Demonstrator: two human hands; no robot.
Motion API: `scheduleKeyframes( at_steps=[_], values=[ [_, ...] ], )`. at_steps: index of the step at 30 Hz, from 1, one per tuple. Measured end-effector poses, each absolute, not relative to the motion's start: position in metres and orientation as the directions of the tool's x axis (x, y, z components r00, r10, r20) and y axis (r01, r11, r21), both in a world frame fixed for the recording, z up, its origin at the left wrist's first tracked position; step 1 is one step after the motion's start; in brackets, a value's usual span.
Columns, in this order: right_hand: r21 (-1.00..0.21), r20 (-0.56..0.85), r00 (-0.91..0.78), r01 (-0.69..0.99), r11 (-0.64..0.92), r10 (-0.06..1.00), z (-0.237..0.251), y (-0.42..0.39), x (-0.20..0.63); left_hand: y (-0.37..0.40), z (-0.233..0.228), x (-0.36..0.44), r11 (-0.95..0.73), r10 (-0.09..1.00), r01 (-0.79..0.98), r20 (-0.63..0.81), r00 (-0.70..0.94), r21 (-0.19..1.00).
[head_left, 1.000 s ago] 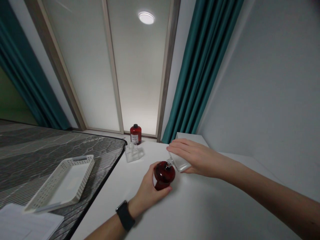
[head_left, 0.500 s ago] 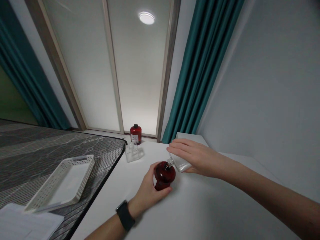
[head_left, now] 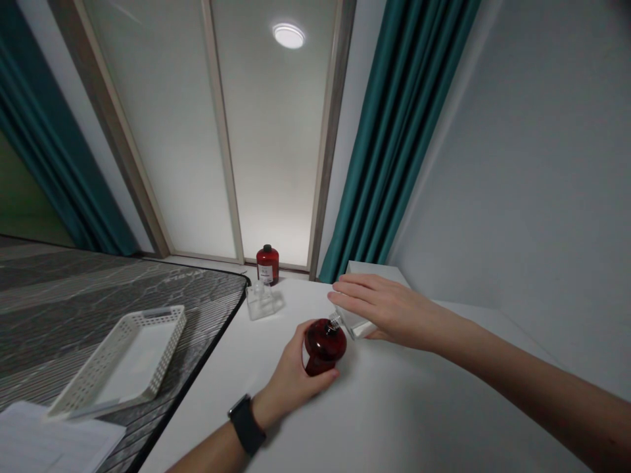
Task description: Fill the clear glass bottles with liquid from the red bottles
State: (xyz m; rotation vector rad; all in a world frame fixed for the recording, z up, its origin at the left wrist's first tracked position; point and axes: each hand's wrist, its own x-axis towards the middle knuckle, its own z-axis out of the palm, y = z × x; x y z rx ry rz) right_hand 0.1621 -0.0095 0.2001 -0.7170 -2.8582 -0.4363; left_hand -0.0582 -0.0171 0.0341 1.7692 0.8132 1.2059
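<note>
My left hand (head_left: 290, 374), with a dark watch on its wrist, is wrapped round a dark red bottle (head_left: 325, 345) whose cap is off. In my right hand (head_left: 387, 309) is a clear glass bottle (head_left: 355, 323), tipped on its side so that its threaded neck meets the mouth of the red bottle. Whether liquid is flowing between the two I cannot tell. Farther back on the white table (head_left: 236, 401) a second clear bottle (head_left: 262, 301) stands by a red bottle with a dark cap (head_left: 267, 265).
A white perforated basket (head_left: 123, 358) rests on the grey patterned surface (head_left: 197, 289) at left, beside white sheets of paper (head_left: 54, 437). Behind my right hand stands a white box (head_left: 379, 270). Teal curtains (head_left: 394, 131) and frosted door panels (head_left: 276, 151) rise behind the table.
Almost nothing differs. Both hands hold the same bottles in nearly the same place, with the clear bottle still tipped against the red one.
</note>
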Motion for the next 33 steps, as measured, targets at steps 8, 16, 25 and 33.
scheduleKeyframes(
  at_steps=[8,16,25,33],
  values=[
    [0.279,0.206,-0.876,0.480,0.832,0.436,0.2011,-0.0115,0.1620,-0.0175,0.0335,-0.0585,-0.450,0.852,0.071,0.404,0.333,0.890],
    [0.291,0.197,-0.882,0.469,0.834,0.428,0.2042,-0.0121,0.1600,-0.0171,0.0348,-0.0583,-0.441,0.853,0.062,0.397,0.339,0.895],
    [0.315,0.194,-0.872,0.488,0.814,0.449,0.2051,-0.0136,0.1598,-0.0191,0.0377,-0.0587,-0.435,0.857,0.063,0.391,0.337,0.898],
    [0.328,0.211,-0.885,0.464,0.822,0.415,0.2036,-0.0122,0.1614,-0.0182,0.0373,-0.0575,-0.454,0.851,0.055,0.415,0.321,0.889]
  ],
)
